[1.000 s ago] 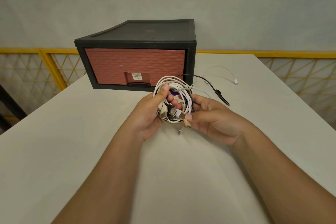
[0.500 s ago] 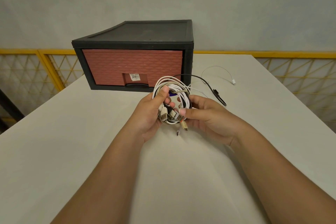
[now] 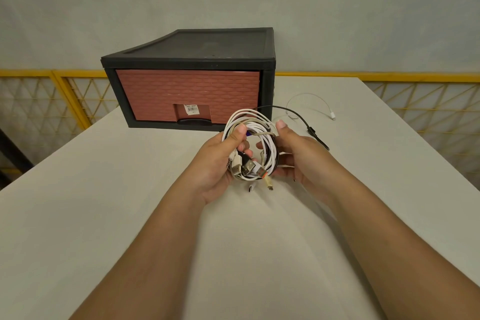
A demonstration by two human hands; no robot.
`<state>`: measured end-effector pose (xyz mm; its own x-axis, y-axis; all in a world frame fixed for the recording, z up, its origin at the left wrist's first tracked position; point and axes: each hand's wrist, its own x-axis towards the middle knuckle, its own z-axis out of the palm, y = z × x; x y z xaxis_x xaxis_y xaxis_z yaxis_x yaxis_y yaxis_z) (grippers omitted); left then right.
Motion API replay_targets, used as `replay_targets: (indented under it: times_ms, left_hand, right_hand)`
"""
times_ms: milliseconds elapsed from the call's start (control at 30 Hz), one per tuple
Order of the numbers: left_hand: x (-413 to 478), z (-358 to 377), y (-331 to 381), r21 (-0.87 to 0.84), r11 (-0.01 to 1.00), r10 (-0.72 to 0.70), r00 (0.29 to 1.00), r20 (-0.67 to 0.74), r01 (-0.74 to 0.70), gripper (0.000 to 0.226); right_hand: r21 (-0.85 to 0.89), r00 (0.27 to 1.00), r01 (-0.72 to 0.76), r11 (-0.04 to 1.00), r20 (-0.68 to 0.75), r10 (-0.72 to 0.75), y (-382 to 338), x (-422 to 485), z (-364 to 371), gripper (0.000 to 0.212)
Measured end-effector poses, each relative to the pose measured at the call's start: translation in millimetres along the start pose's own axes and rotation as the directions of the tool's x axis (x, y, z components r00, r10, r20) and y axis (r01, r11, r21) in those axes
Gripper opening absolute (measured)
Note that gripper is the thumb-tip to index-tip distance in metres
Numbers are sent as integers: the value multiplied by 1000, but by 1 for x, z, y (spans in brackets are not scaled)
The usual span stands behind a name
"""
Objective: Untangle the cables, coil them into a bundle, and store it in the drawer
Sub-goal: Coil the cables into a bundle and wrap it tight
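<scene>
Both hands hold the coiled bundle (image 3: 253, 148) above the counter (image 3: 104, 215): left hand (image 3: 220, 161) and right hand (image 3: 298, 156) each grip a side. The shut drawer (image 3: 188, 97) lies straight ahead, nearer the left.

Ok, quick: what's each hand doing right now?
Left hand: grips the cable bundle, thumb on top.
Right hand: holds the same bundle's right side.

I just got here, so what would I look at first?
The left hand and right hand hold a coil of cables over the table's middle. Behind stands a black box with a shut red drawer; a black cable and white cable trail right.
</scene>
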<state>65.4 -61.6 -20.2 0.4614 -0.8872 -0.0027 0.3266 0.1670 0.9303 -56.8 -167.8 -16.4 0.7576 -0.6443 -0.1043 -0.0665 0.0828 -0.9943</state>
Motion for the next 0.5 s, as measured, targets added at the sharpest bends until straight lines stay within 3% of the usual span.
replay_targets:
  times_ms: [133, 333, 500]
  left_hand:
    - [1, 0, -1, 12, 1000, -1, 1000, -1, 1, 33]
    - [1, -1, -1, 30, 999, 22, 999, -46, -20, 19]
    - [1, -2, 0, 15, 1000, 22, 998, -51, -21, 18]
  right_hand:
    - [-33, 999, 29, 999, -37, -30, 2, 1, 0, 44]
    - [-130, 963, 211, 969, -145, -229, 3, 0, 3, 23]
    - [-178, 947, 238, 955, -177, -269, 4, 0, 5, 15]
